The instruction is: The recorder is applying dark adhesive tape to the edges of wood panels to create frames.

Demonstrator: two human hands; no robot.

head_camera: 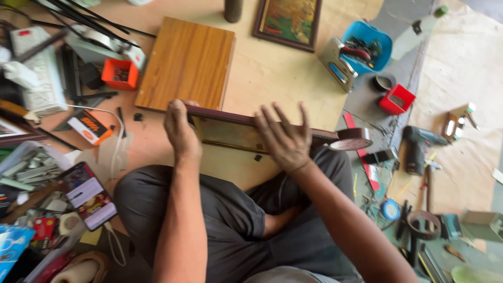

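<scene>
I sit cross-legged on the floor with a dark maroon picture frame [230, 130] standing on edge in front of my knees, its brown back facing me. My left hand [179, 128] grips the frame's upper left corner. My right hand [283, 137] lies flat with fingers spread against the frame's back, near its right part. A roll of brown tape [352, 139] rests at the frame's right end. A wooden board [186, 63] lies flat just beyond the frame.
A framed painting [289, 21] lies at the top. A blue tub of tools [367, 46], a red box [396, 99], a cordless drill [417, 148] and scattered tools are at right. An orange box [119, 73], a phone [87, 195] and clutter crowd the left.
</scene>
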